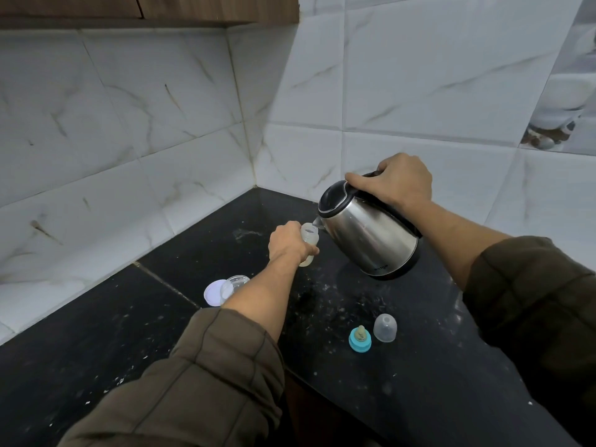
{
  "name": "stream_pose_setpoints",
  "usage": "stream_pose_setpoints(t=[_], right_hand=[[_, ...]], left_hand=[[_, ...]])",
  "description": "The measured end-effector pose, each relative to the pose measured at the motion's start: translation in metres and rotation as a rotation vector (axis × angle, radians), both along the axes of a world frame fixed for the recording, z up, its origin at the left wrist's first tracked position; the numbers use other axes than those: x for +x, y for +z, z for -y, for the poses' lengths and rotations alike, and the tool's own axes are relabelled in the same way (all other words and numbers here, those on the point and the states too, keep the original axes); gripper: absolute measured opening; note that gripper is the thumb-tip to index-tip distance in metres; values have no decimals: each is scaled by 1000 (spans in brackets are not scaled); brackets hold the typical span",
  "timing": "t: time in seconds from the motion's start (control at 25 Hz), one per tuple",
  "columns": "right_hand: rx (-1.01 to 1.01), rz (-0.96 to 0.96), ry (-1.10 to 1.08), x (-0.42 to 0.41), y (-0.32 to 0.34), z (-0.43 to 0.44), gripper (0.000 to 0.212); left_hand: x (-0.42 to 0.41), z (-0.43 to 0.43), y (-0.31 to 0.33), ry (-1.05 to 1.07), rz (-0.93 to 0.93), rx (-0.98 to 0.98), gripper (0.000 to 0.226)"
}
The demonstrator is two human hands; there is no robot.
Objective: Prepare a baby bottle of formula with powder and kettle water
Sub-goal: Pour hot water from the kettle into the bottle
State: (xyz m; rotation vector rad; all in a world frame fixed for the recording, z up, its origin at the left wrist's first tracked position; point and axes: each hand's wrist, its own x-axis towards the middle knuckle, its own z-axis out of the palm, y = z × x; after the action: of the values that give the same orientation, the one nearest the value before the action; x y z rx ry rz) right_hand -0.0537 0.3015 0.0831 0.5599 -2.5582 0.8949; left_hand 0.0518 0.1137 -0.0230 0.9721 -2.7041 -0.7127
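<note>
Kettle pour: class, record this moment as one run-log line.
step: filling | right hand: tilts kettle, spout at bottle mouth | left hand: steadies baby bottle | teat ring, cap: on counter

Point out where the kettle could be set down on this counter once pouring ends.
Bare counter lies directly beneath the kettle, between the bottle and the right wall. Nearer, the teat ring and clear cap crowd it; the open jar and lid sit behind the left forearm.

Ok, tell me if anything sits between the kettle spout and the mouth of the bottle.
Nothing visible does. The kettle, tilted in the right hand, has its spout right at the open mouth of the baby bottle, held by the left hand. The teat ring and clear cap lie apart on the counter.
</note>
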Motion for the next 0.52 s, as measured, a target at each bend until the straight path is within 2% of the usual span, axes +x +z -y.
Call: stream_pose_setpoints(t=[0.52], right_hand=[[258, -138, 78, 2, 19, 21, 66]], left_hand=[[0, 4, -2, -49, 54, -25, 57]])
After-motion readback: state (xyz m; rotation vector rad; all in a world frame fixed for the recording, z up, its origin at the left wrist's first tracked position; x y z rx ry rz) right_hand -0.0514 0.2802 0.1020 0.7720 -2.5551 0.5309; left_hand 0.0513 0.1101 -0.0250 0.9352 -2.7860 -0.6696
